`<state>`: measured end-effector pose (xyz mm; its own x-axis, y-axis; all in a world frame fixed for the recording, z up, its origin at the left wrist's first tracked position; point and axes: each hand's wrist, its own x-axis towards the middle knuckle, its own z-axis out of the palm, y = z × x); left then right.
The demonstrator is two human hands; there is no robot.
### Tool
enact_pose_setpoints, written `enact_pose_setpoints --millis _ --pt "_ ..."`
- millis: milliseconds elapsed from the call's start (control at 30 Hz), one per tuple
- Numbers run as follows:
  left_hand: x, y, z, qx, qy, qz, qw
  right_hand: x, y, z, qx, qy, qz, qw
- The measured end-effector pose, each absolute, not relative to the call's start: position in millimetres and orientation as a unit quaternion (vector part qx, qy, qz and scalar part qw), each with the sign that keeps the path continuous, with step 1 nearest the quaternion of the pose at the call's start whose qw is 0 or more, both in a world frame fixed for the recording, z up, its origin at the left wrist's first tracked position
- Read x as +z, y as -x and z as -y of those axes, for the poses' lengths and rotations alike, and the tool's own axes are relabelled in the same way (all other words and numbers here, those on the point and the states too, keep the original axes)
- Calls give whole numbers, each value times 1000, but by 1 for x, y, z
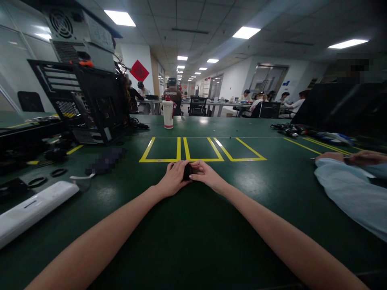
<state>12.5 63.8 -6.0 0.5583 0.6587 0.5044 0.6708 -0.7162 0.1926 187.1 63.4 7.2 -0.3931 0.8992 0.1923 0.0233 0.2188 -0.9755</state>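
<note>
A small black object (pixel 188 172) lies between my two hands, just in front of the yellow tape frames; its kind is too dark and covered to make out. My left hand (pixel 174 177) is closed around its left side and top, fingers bent over it. From the right, my right hand (pixel 207 176) grips the same object, thumb and fingers curled against its edge. Both hands rest at or just above the green table (pixel 187 233).
A white bottle with a red lid (pixel 168 114) stands beyond the tape. At left are a black computer case (pixel 102 100), a white power strip (pixel 39 209) and black rings (pixel 37 182). At right, a co-worker's sleeve (pixel 347 189) lies on the table near cables (pixel 292 130).
</note>
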Motion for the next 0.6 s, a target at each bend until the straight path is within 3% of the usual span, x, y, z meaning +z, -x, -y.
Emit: enact_pose_setpoints --millis 600 --pt "-11 -14 -68 -280 880 383 34 5 -185 -65 524 349 642 438"
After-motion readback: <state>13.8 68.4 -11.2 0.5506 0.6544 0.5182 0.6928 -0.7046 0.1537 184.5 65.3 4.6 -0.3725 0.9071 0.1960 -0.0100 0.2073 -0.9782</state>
